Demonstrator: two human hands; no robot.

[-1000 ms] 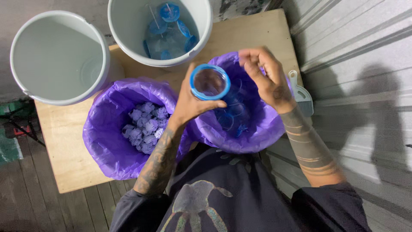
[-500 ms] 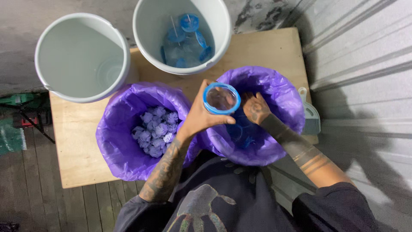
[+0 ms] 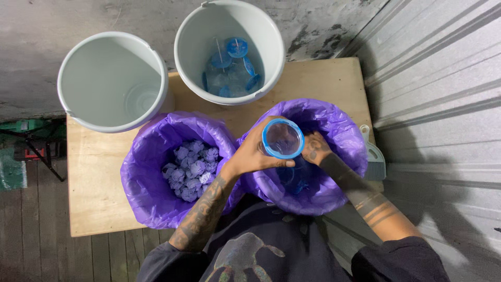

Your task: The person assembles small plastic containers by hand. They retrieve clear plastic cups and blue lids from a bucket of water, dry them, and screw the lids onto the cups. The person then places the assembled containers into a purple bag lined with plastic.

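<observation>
Over the right purple-lined bin (image 3: 344, 136), near the worktop's (image 3: 94, 209) front edge, the left hand (image 3: 253, 154) grips a blue-rimmed clear cup (image 3: 283, 138). Her right hand (image 3: 314, 149) has dropped from above the rim to beside it, fingers curled; whether they pinch anything, I cannot tell.

A bare plywood counter (image 3: 318, 83) carries four containers. Two purple-lined bins (image 3: 151, 172) sit under and just left of the left hand (image 3: 250, 154); two grey buckets (image 3: 112, 81) stand beyond it. A small brush (image 3: 371, 154) lies right of the right hand (image 3: 314, 149).

Both hands (image 3: 250, 154) (image 3: 314, 149) hold a blue-rimmed jar (image 3: 282, 138).
</observation>
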